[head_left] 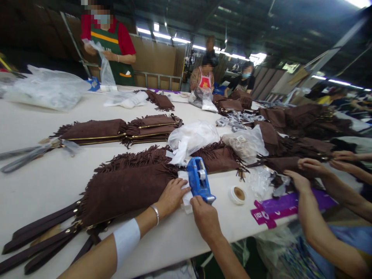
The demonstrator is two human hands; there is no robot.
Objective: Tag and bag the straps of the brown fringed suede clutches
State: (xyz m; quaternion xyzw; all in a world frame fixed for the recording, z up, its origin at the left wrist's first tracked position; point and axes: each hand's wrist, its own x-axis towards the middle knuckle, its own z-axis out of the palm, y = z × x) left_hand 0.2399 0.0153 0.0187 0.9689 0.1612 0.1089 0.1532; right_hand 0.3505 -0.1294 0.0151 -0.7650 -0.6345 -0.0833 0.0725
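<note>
While my left hand point(173, 197) spreads over the white paper point(186, 198) on the table point(171, 242), my right hand point(205, 217) curls at its right edge, against the blue plastic tape dispenser point(200, 188); whether those fingers pinch anything, I cannot tell. I judge this piece unfinished, with more seemingly left: matte, suede-like brown bags point(128, 190) with ragged fringes lie bare to the left, crumpled filmy plastic point(194, 135) beyond.

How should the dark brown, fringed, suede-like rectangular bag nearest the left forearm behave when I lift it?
The bag is probably soft yet shape-keeping, since its face lies flat. Its matte surface suggests little slipping. Long, dark brown straps spread from its end, so they'd likely dangle.
</note>
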